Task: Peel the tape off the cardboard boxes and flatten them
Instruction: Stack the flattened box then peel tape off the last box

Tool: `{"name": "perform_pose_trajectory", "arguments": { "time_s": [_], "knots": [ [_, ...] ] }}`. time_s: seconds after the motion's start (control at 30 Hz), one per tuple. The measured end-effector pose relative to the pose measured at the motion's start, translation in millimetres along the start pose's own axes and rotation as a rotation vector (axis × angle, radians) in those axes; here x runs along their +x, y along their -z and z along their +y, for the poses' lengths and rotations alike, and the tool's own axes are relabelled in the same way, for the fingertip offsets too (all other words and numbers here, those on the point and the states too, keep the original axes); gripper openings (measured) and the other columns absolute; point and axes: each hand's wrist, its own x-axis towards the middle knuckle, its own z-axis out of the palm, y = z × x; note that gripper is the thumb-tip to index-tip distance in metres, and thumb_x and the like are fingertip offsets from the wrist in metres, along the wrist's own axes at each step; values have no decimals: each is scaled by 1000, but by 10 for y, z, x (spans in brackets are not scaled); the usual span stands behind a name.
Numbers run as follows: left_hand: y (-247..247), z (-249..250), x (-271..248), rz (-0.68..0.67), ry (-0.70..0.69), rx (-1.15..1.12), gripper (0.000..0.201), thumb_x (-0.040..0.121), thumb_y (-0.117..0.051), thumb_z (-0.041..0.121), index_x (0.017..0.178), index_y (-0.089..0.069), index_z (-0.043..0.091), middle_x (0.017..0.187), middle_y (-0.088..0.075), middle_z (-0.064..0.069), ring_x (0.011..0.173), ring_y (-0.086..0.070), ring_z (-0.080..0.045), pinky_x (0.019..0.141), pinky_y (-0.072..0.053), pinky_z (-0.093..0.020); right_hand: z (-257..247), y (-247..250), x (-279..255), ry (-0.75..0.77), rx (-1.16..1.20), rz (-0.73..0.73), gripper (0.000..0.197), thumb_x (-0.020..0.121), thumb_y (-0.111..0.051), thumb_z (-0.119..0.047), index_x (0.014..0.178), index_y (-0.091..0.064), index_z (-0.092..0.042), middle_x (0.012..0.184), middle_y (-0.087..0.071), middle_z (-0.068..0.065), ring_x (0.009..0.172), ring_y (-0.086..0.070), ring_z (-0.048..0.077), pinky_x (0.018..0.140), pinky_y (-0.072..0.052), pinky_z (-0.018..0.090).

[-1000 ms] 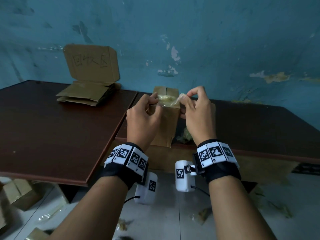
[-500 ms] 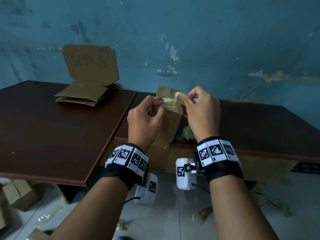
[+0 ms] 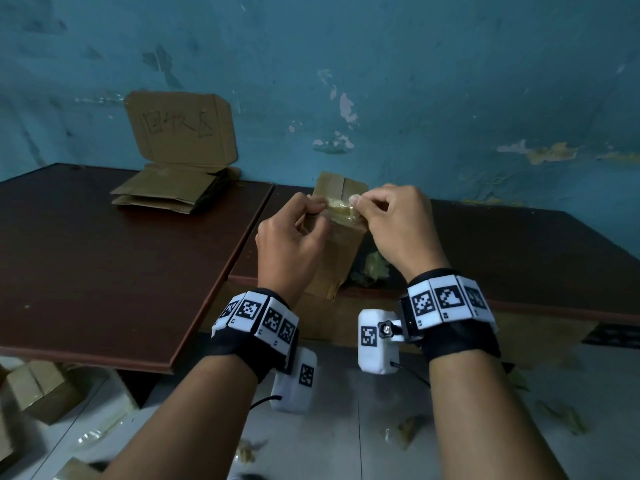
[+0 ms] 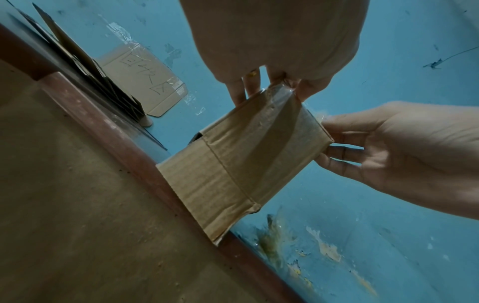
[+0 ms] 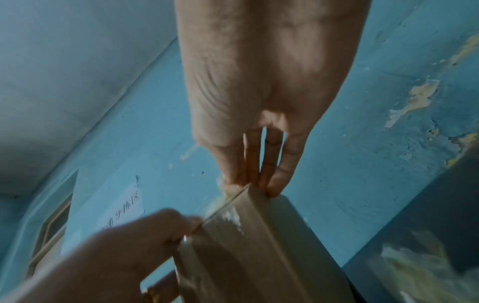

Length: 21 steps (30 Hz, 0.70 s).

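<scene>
A small brown cardboard box (image 3: 341,244), partly collapsed, stands on the near edge of the right table (image 3: 519,258). My left hand (image 3: 317,211) pinches its upper left corner (image 4: 269,96). My right hand (image 3: 358,202) pinches a crumpled clear strip of tape (image 3: 343,206) at the box's top edge. In the left wrist view the box (image 4: 241,164) leans over the table rim, with my right hand (image 4: 324,121) at its upper right corner. In the right wrist view the tape (image 5: 225,207) stretches between my right fingertips (image 5: 259,180) and my left thumb (image 5: 186,223).
A stack of flattened cardboard (image 3: 166,192) lies at the back of the left table (image 3: 104,258), under a cardboard sign (image 3: 180,129) leaning on the blue wall. A wad of used tape (image 3: 372,268) lies beside the box. Taped boxes (image 3: 41,389) and tape scraps (image 3: 401,431) sit on the floor.
My right hand has moved left and down toward my left hand. The tape strip that stretched up to the right is now bunched at the box's top. The left hand kept its hold.
</scene>
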Motion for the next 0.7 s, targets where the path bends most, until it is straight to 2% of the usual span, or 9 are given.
{"name": "perform_pose_trajectory", "arguments": {
  "time_s": [0.1,0.17,0.27,0.33,0.43,0.5,0.57,0.63,0.7],
  "knots": [
    [9,-3,14,5,6,-17,4,96,-73,20,94,-75,17,109,-79,13,101,-73,-2,90,-61,-44,-22,72,-4,8,30,-107,20,102,-67,-19,96,-83,-9,96,-74,-1,93,-68,16,82,-53,27],
    [10,3,11,10,1,-20,4,96,-74,19,94,-75,16,108,-79,13,101,-73,-1,91,-61,-43,-53,111,-22,-7,57,-160,19,101,-64,-12,95,-82,-12,99,-74,-4,97,-67,12,79,-48,15],
    [12,3,17,12,5,-51,6,97,-74,20,94,-76,15,111,-79,10,105,-74,-2,93,-62,-44,-129,165,-69,-51,152,-234,18,95,-65,-10,92,-80,-19,101,-73,-5,97,-66,9,79,-49,19],
    [15,-14,28,4,7,-71,7,97,-74,19,94,-76,14,116,-79,8,109,-74,-3,95,-62,-45,-153,184,-96,-46,167,-263,13,92,-69,-13,95,-80,-20,105,-72,-5,99,-65,7,81,-49,20],
    [26,-23,31,-17,3,-65,8,99,-73,19,94,-75,13,124,-78,6,110,-74,-2,95,-62,-45,-131,174,-101,-32,126,-254,18,88,-77,-18,106,-79,-20,105,-71,-13,100,-64,3,78,-45,10],
    [28,-22,21,-22,-22,-27,8,100,-73,19,96,-74,12,127,-77,7,107,-74,0,92,-63,-44,-105,148,-90,-32,79,-214,18,88,-83,-27,105,-79,-21,100,-71,-16,96,-64,-2,74,-42,3],
    [28,-23,12,-30,-65,28,10,101,-73,21,97,-72,12,127,-76,7,102,-75,0,86,-64,-42,-84,116,-79,-32,57,-165,18,88,-86,-36,97,-78,-23,94,-73,-16,90,-65,-4,73,-46,7],
    [29,-20,10,-36,-99,88,12,101,-72,25,97,-71,14,128,-76,9,95,-77,-6,81,-63,-43,-59,83,-66,-38,65,-108,19,87,-86,-39,90,-78,-23,87,-75,-12,86,-69,2,74,-53,21],
    [22,-18,14,-32,-113,133,13,100,-71,27,95,-69,16,127,-76,12,90,-77,-8,78,-63,-43,-51,57,-59,-52,64,-73,19,87,-86,-40,84,-76,-23,83,-75,-10,84,-70,6,75,-56,30]
  ]
}}
